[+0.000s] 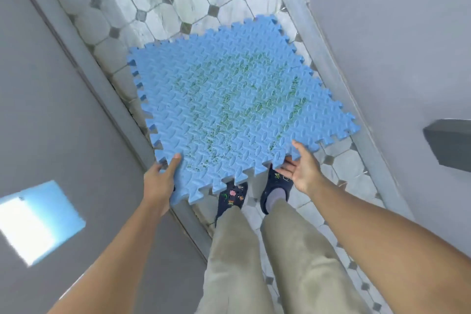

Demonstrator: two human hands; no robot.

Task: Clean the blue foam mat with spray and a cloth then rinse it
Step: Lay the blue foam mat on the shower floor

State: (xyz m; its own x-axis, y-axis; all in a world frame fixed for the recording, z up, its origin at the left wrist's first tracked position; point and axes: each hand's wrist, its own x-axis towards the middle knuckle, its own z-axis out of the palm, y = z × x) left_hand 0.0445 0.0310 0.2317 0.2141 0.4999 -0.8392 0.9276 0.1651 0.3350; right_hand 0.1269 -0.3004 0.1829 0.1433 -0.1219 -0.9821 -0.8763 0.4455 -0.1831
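A square blue foam mat (237, 99) with jigsaw edges and a ribbed surface is held out flat above the tiled floor. Green stains run across its middle. My left hand (159, 181) grips the mat's near left corner, thumb on top and fingers underneath. My right hand (302, 167) holds the near right edge, thumb lying on top and fingers spread beneath it. No spray bottle or cloth is in view.
White octagonal floor tiles (193, 0) with small grey squares stretch ahead in a narrow passage. Grey walls (48, 99) close in on both sides. A dark fixture (448, 143) juts from the right wall. My feet in dark clogs (276, 186) stand under the mat's near edge.
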